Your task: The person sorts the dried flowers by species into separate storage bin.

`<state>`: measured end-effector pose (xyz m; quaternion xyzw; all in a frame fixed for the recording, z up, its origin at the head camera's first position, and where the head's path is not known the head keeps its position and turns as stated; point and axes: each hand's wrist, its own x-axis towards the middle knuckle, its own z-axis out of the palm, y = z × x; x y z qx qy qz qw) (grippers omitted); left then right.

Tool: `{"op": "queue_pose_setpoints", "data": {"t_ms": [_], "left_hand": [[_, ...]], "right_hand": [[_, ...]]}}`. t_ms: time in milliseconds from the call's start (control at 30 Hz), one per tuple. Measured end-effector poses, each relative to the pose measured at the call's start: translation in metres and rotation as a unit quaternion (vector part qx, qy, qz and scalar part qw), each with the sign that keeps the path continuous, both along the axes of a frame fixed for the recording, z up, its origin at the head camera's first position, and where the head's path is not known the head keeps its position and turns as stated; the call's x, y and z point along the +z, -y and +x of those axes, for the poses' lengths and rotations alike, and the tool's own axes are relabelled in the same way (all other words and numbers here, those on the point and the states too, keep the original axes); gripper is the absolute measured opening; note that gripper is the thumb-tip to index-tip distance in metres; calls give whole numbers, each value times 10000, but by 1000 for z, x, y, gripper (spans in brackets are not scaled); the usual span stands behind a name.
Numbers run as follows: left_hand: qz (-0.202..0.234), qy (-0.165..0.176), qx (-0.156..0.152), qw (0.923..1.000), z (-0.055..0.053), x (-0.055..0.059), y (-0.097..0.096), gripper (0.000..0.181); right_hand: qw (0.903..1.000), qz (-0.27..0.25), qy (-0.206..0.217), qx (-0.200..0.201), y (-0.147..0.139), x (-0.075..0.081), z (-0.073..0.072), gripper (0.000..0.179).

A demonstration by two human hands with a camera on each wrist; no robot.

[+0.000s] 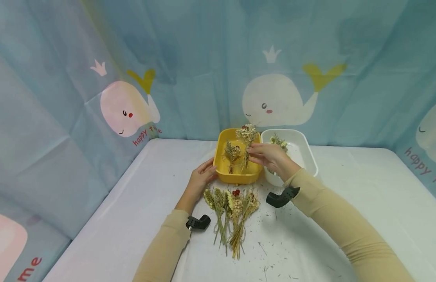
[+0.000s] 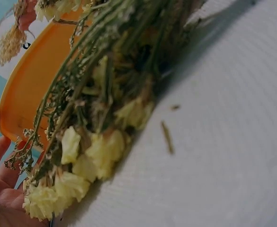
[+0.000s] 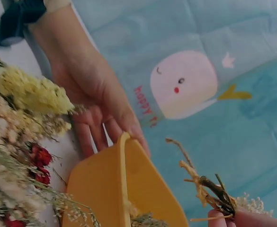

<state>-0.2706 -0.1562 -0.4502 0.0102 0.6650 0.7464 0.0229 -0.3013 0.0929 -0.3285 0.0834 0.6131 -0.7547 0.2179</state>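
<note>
A dried bouquet (image 1: 247,136) hangs roughly upright, flower heads up, over the yellow basin (image 1: 237,179). The right hand (image 1: 269,154) has thumb and fingers clamped on its stems, probably because gripping there spares the brittle blooms. The left hand (image 1: 199,178) lies with its fingers relaxed against the basin's outer wall, clasping nothing, presumably to steady it. One small bunch (image 1: 233,152) leans inside that basin, beside the held one. The white basin (image 1: 308,152) stands just to the right, making two basins in all; at least one yellow-flowered bunch (image 1: 278,141) shows in it, partly hidden by the right hand. Nearer the person, more bunches (image 1: 219,201) lie on the counter (image 1: 161,176), stems toward the body, perhaps for easy reach; they overlap, so at least two can be told, no exact count. Each wrist carries one black device (image 1: 283,197). Behind hangs a blue curtain (image 1: 190,58) with two whole whales printed on it.
</note>
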Motion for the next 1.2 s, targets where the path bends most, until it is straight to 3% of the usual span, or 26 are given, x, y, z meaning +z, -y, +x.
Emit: {"op": "queue_pose_setpoints", "data": {"t_ms": [533, 700, 967, 1200], "left_hand": [[-3, -66, 2, 10000, -2, 4, -1, 50], [15, -102, 24, 9999, -1, 5, -1, 49], [-52, -121, 38, 9999, 0, 5, -1, 50], [-62, -144, 24, 9999, -1, 5, -1, 50]], "right_hand": [[9982, 196, 329, -455, 38, -21, -33, 49], [9980, 345, 373, -388, 47, -30, -36, 48], [9988, 406, 106, -268, 55, -49, -37, 50], [9974, 700, 125, -152, 55, -57, -35, 45]]}}
